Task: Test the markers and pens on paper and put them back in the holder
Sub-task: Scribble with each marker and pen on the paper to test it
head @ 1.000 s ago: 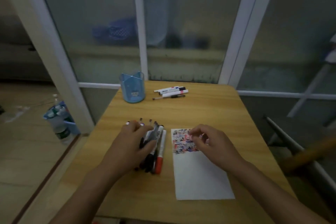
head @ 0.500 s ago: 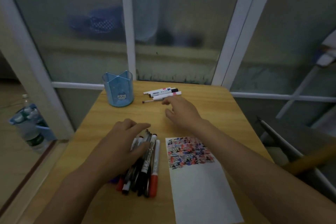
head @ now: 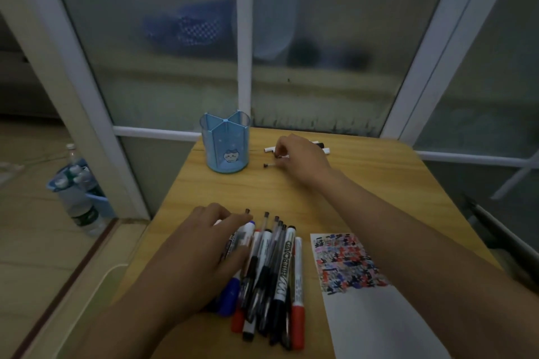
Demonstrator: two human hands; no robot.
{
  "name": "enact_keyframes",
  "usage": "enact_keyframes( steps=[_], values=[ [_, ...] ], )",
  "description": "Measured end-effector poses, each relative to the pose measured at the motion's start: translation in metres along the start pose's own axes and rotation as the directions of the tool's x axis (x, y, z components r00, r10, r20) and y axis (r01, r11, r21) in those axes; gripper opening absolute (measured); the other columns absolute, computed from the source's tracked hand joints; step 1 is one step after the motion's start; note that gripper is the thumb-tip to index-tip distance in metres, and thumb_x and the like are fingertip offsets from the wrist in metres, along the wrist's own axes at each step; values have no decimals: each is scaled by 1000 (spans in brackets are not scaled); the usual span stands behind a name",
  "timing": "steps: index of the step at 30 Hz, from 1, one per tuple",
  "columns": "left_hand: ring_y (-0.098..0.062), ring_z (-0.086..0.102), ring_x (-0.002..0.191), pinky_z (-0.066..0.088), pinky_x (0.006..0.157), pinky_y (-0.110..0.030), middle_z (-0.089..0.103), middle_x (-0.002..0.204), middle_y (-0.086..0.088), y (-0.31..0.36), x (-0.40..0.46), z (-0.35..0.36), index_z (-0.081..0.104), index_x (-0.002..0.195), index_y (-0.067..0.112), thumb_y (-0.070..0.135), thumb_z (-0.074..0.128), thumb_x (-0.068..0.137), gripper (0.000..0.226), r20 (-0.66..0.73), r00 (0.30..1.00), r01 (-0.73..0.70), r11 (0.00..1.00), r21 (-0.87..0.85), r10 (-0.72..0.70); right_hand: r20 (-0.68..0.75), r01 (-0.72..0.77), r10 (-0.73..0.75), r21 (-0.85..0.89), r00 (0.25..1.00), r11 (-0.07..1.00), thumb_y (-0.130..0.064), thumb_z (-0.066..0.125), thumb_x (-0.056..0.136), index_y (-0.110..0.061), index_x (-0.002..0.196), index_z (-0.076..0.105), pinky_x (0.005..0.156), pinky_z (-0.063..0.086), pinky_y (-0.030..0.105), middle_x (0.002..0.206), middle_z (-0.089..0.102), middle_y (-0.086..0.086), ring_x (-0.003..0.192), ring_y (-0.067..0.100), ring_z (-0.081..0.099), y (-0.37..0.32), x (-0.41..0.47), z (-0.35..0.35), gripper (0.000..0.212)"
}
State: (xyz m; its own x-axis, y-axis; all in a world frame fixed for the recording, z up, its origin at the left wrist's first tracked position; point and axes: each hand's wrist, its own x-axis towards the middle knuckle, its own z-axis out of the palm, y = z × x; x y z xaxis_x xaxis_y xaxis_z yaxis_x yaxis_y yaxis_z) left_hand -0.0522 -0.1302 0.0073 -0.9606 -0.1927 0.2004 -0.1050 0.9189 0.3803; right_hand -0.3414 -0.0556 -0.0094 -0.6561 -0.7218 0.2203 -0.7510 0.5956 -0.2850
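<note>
**Left hand on the pen pile, right hand at the far markers**

On the wooden tabletop (head: 204,192), the left hand (head: 201,253) lies palm-down over the near bundle of markers and pens (head: 271,274), fingers spread and loosely curved, pressing on the leftmost ones without gripping any. The bundle fans out from under that hand to its right, tips pointing away from the person. The blue holder (head: 225,146) stands upright near the far left edge, well beyond the left hand, its compartments showing nothing inside. Just right of it, the right hand (head: 303,156) reaches over the small far group of markers (head: 322,147), fingertips curled down and pinching at a thin pen (head: 269,165); whether the grip has closed cannot be told. The paper (head: 376,320), scribbled at its top, lies beside the bundle under the right forearm. Half a second ago the right hand was short of those far markers; now it is on them, while the left has stayed on the pile.
</note>
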Motion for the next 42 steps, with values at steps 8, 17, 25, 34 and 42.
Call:
enact_keyframes(
  steps=[8, 17, 25, 34, 42],
  values=[
    [2, 31, 115, 36, 94, -18, 36, 126, 23, 0, -8, -6, 28, 144, 51, 50, 41, 98, 48, -4, 1000, -11, 1000, 14, 11, 103, 41, -33, -75, 994, 996, -28, 70, 91, -28, 104, 71, 82, 50, 35, 105, 57, -3, 98, 15, 56, 13, -1, -4, 13],
    [1, 31, 117, 37, 94, -19, 35, 129, 23, 8, -7, -3, 31, 144, 49, 50, 40, 98, 46, 23, 999, -36, 999, 28, 35, 111, 52, -57, 42, 992, 998, -29, 64, 96, -26, 103, 68, 79, 47, 28, 103, 58, -12, 97, 11, 58, 11, -14, -15, 9],
    [1, 34, 114, 40, 92, -21, 40, 124, 21, 29, -1, 3, 35, 142, 47, 49, 39, 99, 43, 9, 999, -53, 999, -10, 53, 43, -236, 263, 598, 964, 766, -24, 54, 102, -16, 111, 61, 65, 53, 27, 93, 66, 6, 73, 13, 62, 30, -100, -105, 14],
    [6, 46, 108, 41, 89, -19, 51, 117, 26, 107, 5, 38, 40, 138, 48, 56, 38, 95, 44, 40, 988, -133, 947, -294, 151, 262, -311, 305, 942, 916, 124, -17, 56, 98, -3, 106, 54, 76, 62, 31, 96, 75, 20, 94, 31, 74, 2, -254, -112, 16],
    [-4, 54, 83, 47, 72, -33, 61, 95, 13, 146, -5, 58, 53, 113, 36, 52, 26, 98, 35, -4, 973, -225, 937, -267, 233, 161, -222, 203, 918, 966, 329, -24, 64, 91, -12, 81, 55, 52, 49, 29, 67, 63, 7, 62, 21, 62, 8, -269, -101, 18]
  ],
)
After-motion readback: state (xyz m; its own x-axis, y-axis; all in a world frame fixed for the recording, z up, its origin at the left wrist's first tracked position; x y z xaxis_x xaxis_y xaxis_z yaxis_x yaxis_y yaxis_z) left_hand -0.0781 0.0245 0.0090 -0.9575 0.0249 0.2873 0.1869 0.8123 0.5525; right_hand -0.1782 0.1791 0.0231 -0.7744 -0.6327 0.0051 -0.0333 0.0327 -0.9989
